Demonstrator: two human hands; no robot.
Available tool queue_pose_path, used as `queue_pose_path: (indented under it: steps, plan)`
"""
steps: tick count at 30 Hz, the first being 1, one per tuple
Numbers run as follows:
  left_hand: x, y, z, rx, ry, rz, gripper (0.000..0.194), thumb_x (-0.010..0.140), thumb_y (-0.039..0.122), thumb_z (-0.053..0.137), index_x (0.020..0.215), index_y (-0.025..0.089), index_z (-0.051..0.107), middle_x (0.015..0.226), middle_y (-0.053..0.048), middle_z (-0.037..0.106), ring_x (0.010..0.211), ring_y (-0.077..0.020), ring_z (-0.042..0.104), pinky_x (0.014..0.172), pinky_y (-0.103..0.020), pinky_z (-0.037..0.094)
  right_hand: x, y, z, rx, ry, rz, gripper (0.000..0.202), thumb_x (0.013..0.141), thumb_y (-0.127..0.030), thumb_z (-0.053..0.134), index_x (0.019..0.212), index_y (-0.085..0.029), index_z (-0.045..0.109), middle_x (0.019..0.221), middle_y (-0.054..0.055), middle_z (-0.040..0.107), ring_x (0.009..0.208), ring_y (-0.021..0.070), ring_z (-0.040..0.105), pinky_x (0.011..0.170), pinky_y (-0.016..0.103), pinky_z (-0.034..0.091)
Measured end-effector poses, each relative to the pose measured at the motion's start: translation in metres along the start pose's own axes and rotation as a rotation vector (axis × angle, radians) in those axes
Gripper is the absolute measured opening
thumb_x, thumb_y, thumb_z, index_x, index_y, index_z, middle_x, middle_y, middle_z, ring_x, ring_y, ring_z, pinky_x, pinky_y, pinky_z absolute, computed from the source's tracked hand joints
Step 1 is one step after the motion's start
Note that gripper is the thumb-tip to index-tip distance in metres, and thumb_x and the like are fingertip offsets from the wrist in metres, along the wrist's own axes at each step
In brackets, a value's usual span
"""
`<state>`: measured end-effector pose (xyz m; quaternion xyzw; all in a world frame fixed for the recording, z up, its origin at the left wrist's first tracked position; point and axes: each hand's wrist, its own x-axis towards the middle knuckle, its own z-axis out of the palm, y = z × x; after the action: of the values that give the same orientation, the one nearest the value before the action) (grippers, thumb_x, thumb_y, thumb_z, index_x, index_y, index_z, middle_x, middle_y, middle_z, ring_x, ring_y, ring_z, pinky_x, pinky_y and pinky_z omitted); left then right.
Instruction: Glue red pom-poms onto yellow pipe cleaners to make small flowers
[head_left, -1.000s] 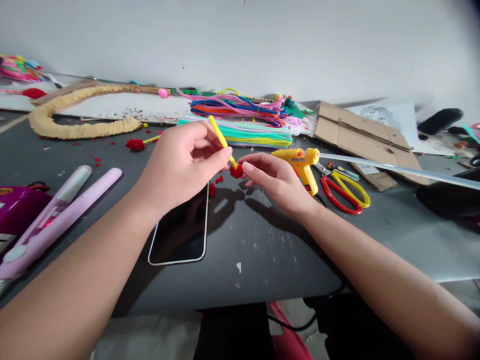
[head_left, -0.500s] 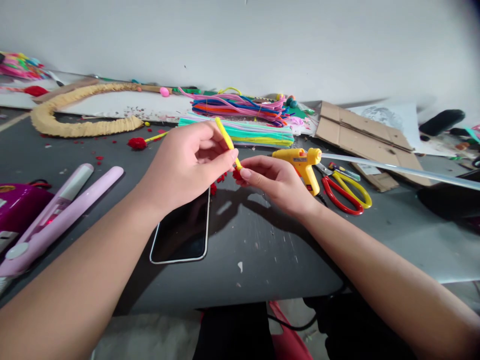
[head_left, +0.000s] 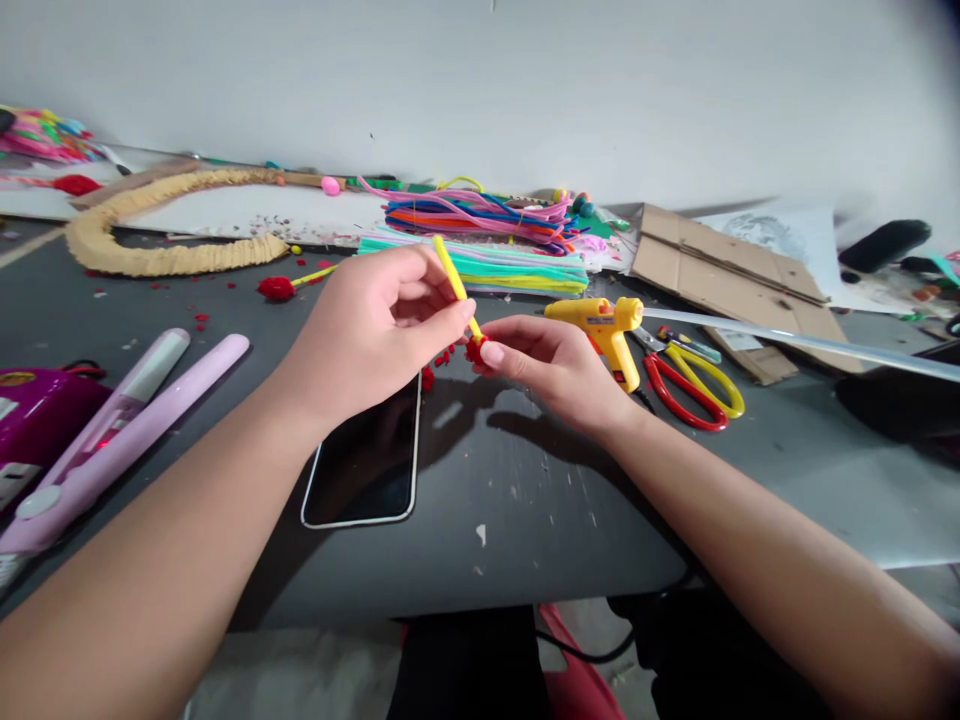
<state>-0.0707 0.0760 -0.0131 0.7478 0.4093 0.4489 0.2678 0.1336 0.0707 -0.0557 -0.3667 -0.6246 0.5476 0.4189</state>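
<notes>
A yellow pipe cleaner stem (head_left: 448, 268) is pinched in my left hand (head_left: 382, 325), its lower end down at a small red fuzzy flower head (head_left: 475, 349). Thumb and fingers of my right hand (head_left: 544, 360) close on that flower head and hide part of it. Both hands are above the dark table. Below my left hand lies a phone (head_left: 364, 470) with a black screen. Small red bits (head_left: 427, 379) show beside the phone's upper corner. Behind my left hand rests another red flower (head_left: 276, 288) on a yellow stem.
At right are a yellow glue gun (head_left: 600, 320) with a long glue stick, scissors (head_left: 686, 390) and cardboard (head_left: 720, 260). Bundles of pipe cleaners (head_left: 480, 215) lie behind my hands. A pink hair straightener (head_left: 150, 420) and purple device (head_left: 49, 410) stand left, near a curved tan form (head_left: 172, 260).
My right thumb and fingers have shifted slightly down around the red flower head, so more of it shows. The left hand keeps its pinch on the yellow stem.
</notes>
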Motion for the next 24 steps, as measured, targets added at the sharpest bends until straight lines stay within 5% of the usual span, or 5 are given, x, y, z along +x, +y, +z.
queue_pose_path:
  steps: [6, 24]
  plan:
    - [0.0010, -0.0014, -0.0019, -0.014, 0.007, -0.029, 0.006, 0.087, 0.020, 0.071, 0.088, 0.015, 0.069, 0.082, -0.002, 0.076, 0.073, -0.0139, 0.073, 0.066, -0.023, 0.058, -0.0010, -0.0001, 0.0000, 0.026, -0.033, -0.011, 0.043, 0.080, -0.045, 0.082, 0.113, -0.018, 0.074, 0.112, 0.008, 0.076, 0.099, 0.0201, 0.070, 0.091, 0.036, 0.059]
    - [-0.0019, -0.0046, -0.0015, 0.037, -0.058, -0.047, 0.017, 0.087, 0.038, 0.069, 0.091, 0.021, 0.069, 0.086, -0.002, 0.075, 0.079, -0.0185, 0.072, 0.071, -0.029, 0.060, 0.0009, -0.0008, 0.0039, 0.019, 0.036, -0.001, 0.029, 0.084, -0.040, 0.079, 0.100, -0.016, 0.076, 0.092, 0.005, 0.074, 0.082, 0.0152, 0.067, 0.080, 0.031, 0.058]
